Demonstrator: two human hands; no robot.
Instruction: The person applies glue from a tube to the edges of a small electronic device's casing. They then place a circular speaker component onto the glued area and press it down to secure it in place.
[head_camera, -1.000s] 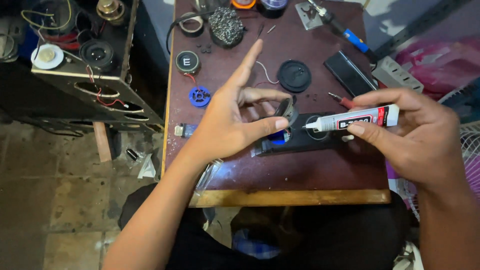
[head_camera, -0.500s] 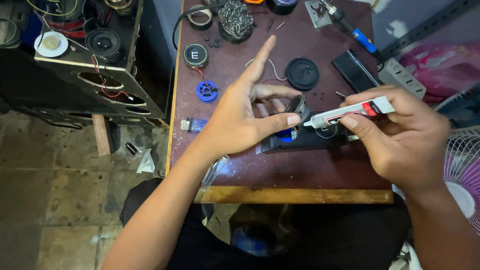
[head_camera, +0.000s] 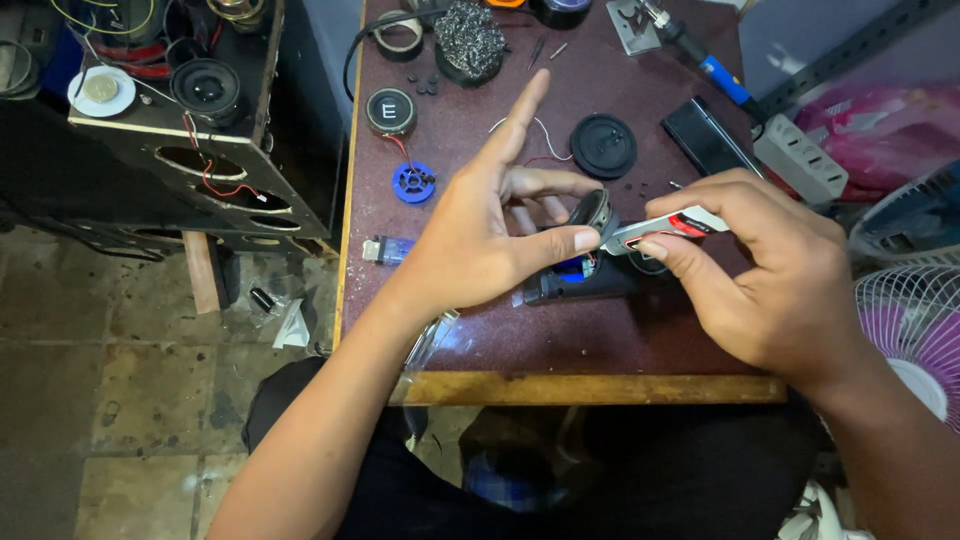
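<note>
My left hand (head_camera: 495, 225) pinches a small round speaker part (head_camera: 592, 210) between thumb and middle finger, index finger pointing up and away. It hovers over a dark oblong device (head_camera: 585, 283) lying on the maroon table (head_camera: 480, 330). My right hand (head_camera: 770, 270) grips a small white glue tube (head_camera: 665, 227) with red and black markings. The tube's nozzle touches the speaker part's edge.
On the table lie a blue plastic ring (head_camera: 413, 182), a round speaker (head_camera: 390, 110), a black disc (head_camera: 603, 146), a black flat box (head_camera: 710, 135), a blue-handled soldering iron (head_camera: 705, 55) and a lighter (head_camera: 388, 249). A speaker cabinet (head_camera: 190, 140) stands left; a fan (head_camera: 915, 330) right.
The right hand has slid up the tube so less of it shows, and the nozzle has closed in on the speaker part. The view has shifted slightly.
</note>
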